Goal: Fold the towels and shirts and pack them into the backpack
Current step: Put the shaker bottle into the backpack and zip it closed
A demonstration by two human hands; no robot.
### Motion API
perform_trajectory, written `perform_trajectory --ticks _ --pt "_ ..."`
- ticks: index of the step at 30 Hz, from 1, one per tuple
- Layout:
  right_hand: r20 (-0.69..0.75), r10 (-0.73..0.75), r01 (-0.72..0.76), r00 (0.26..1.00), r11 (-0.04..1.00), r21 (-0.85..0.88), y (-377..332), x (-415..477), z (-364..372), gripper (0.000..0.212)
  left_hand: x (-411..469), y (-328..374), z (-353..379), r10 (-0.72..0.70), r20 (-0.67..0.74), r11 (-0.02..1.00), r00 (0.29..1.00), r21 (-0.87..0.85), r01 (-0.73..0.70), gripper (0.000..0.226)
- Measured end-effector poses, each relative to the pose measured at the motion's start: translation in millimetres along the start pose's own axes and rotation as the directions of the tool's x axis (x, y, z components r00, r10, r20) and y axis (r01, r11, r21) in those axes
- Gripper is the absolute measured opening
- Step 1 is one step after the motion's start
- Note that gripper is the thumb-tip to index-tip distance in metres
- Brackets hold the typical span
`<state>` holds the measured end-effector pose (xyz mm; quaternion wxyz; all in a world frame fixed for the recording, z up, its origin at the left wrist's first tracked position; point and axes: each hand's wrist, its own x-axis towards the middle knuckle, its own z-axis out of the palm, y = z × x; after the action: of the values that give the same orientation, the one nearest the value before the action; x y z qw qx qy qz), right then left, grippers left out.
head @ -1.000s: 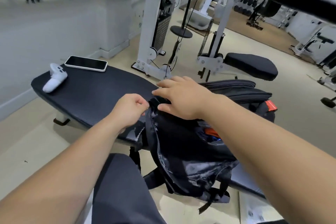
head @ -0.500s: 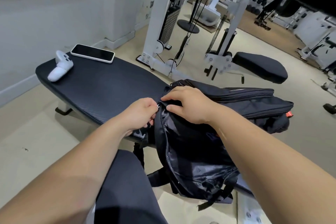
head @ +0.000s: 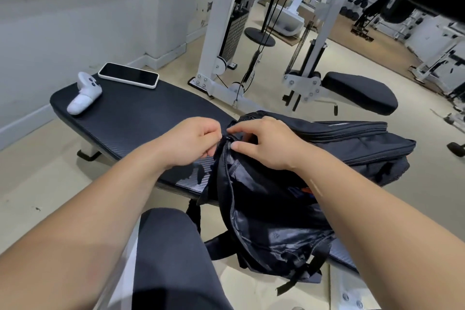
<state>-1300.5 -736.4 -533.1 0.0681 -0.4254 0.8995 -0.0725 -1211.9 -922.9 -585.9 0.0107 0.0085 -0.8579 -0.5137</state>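
Backpack (head: 352,148): lay on its side at desk (head: 141,118) edge, mouth gaping. Left hand (head: 193,143) pinched fabric by zip (head: 229,184) top; right hand (head: 264,143) pinched same spot. Likely needed edge held taut, zip drawn straight, lining (head: 276,229) kept clear.

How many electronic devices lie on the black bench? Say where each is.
2. A white controller lies at the far left end of the bench; a smartphone lies screen up beside it, farther back. The backpack could hide others.
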Motion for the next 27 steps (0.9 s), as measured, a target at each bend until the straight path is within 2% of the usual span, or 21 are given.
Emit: perform_trajectory --ticks 2,5,7,11,14,17,22,24,27 --pt "-0.009 -0.018 0.019 1.000 0.998 0.057 -4.9 3.4 -1.3 0.038 -1.8 10.0 1.7 0.073 -0.048 0.997 0.996 -0.018 -0.074 0.029" --pt "-0.091 -0.042 0.058 0.995 0.981 0.186 -10.7 5.6 -0.9 0.022 -0.8 15.6 5.6 0.141 -0.057 0.990 0.988 -0.020 -0.142 0.027" --pt "-0.152 -0.033 0.067 0.988 0.972 0.223 -10.3 3.9 2.0 0.019 -0.7 14.6 6.9 0.152 -0.054 0.988 0.987 -0.014 -0.153 0.025" --pt "-0.180 0.001 0.046 0.984 0.966 0.255 -7.1 -4.5 2.7 0.016 -2.3 2.7 14.3 0.131 -0.106 0.979 0.986 -0.142 -0.145 0.015" --pt "-0.205 0.031 0.014 0.978 0.977 0.211 -4.7 -13.8 -6.8 0.014 -1.7 -10.6 27.1 0.140 -0.120 0.985 0.983 -0.085 -0.151 0.024" --pt "-0.210 0.066 -0.032 0.976 0.986 0.161 -1.8 -24.8 -16.4 0.012 2.2 -6.6 40.4 0.240 -0.134 0.969 0.962 -0.032 -0.246 0.037" --pt "-0.093 0.174 -0.139 0.980 0.942 0.305 0.4 -45.7 -31.4 0.012 12.6 20.6 61.8 0.441 -0.114 0.895 0.890 0.129 -0.427 0.021" --pt "-0.066 0.226 -0.185 0.972 0.909 0.374 5.4 -52.8 -35.2 0.013 14.4 28.6 72.2 0.460 -0.139 0.883 0.877 0.173 -0.436 0.019" --pt "-0.096 0.316 -0.242 0.944 0.860 0.448 16.3 -63.5 -37.5 0.031 17.7 37.6 87.7 0.454 -0.234 0.890 0.860 0.160 -0.427 0.019"
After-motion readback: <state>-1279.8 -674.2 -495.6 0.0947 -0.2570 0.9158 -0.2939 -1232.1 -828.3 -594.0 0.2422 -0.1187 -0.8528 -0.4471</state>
